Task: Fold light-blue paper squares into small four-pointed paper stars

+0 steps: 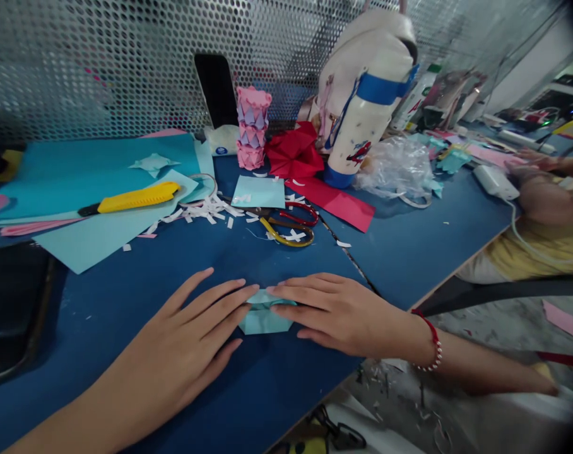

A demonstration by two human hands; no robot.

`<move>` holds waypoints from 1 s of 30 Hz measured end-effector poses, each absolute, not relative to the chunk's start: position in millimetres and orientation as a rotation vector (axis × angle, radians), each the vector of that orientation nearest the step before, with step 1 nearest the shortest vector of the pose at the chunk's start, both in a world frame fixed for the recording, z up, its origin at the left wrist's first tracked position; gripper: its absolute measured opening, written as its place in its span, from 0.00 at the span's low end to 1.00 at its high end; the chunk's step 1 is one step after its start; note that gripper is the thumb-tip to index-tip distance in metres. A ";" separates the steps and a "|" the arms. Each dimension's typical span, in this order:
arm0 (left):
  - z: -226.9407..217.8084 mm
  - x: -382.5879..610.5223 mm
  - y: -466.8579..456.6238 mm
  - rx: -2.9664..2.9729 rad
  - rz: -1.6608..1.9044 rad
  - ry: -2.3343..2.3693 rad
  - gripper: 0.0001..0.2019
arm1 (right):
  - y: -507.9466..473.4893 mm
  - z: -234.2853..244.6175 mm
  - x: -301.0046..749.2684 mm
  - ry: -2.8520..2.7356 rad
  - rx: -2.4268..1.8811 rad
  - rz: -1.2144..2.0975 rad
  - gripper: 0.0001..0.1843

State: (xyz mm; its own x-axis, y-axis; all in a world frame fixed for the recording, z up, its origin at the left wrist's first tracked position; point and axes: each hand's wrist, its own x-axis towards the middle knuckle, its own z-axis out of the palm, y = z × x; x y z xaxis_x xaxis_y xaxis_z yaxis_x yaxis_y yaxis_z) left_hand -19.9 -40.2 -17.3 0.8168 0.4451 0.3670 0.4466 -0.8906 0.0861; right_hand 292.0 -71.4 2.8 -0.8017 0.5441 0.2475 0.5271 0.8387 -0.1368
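Folded light-blue paper (pixel 266 324), one piece, lay on a blue table (pixel 92 328).
The left hand (pixel 189 337), opened flat, fingers spread, touched its left end; the right hand (pixel 343 312), fingers outstretched, touched its right; neither gripped it. Red-and-yellow-handled scissors (pixel 286 243) lay beyond.

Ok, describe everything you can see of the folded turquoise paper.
The folded paper is pale turquoise, with layered flaps and a crosswise fold. Its near part has slanting ends. It lies on the blue table, the left hand at its left end and the right hand at its right, fingers touching and partly hiding it.
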 end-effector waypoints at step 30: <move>-19.6 -24.9 -33.2 -2.997 -0.538 -0.449 0.22 | -37.2 9.3 310.8 -2.855 -0.459 0.295 0.24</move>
